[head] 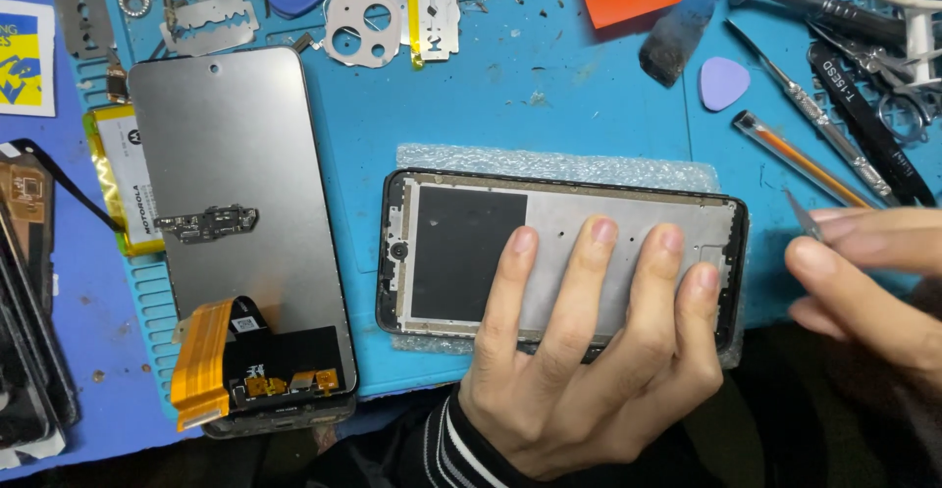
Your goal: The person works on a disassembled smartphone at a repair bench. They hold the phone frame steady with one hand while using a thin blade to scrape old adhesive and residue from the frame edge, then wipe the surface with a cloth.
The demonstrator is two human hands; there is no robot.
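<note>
The phone frame (564, 253) lies face-down in front of me on a strip of bubble wrap (549, 166), which sits on the blue work mat (549, 86); it is a black-rimmed shell with a bare metal midplate, a dark square patch toward its left end and a small round camera hole just beside that patch. My left hand (589, 351) is spread flat over its lower right part, four fingers apart and pressing down, so the frame is pinned rather than gripped. My right hand (863, 272) hovers just off the frame's right end, thumb and fingers pinched together on a pair of fine tweezers (803, 218) whose tip points up and to the left. I judge this as the stage of working on the stripped frame with nothing yet fitted back into it; the next move would call for a steady hold-down from the left and a light, exact touch with the tip near that right edge. Well to the left lies the separated display panel (235, 223), back up, with an orange flex cable (201, 365) at its lower end and a small circuit board (206, 223) resting on it. Past the frame, at the far right, are a lilac pick (724, 83) and a screwdriver (810, 120).
</note>
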